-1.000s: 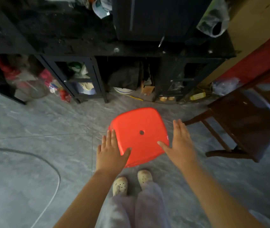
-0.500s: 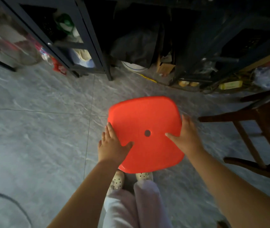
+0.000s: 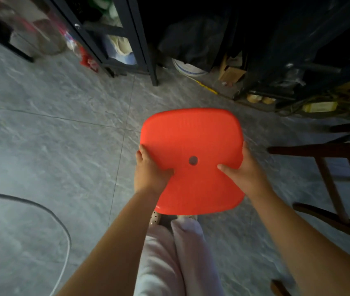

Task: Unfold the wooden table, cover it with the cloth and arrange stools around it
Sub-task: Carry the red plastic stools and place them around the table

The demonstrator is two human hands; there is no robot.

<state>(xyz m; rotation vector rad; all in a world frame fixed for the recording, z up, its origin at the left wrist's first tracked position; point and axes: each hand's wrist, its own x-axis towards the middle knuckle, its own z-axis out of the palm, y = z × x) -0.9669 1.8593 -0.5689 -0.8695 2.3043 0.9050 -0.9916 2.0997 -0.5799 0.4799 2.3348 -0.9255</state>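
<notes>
I'm on the stool step: my left hand [image 3: 148, 173] and right hand [image 3: 247, 175] grasp opposite edges of the red stool [image 3: 191, 137], thumbs on the seat and fingers [image 3: 141, 152] curled under its rim, just ahead of my feet over the grey floor [image 3: 52, 146]. Next, I judge, I carry it to the table, which is out of view, keeping clear of the dark wooden chair [image 3: 327, 167] beside my right

I take this for a lived-in home's storage corner: grey stone-look floor tiles [image 3: 52, 146], dark metal shelving [image 3: 146, 45] at twelve o'clock crammed with a bowl [image 3: 188, 66] and cardboard box [image 3: 230, 73], wooden chair [image 3: 327, 167] at three o'clock.
</notes>
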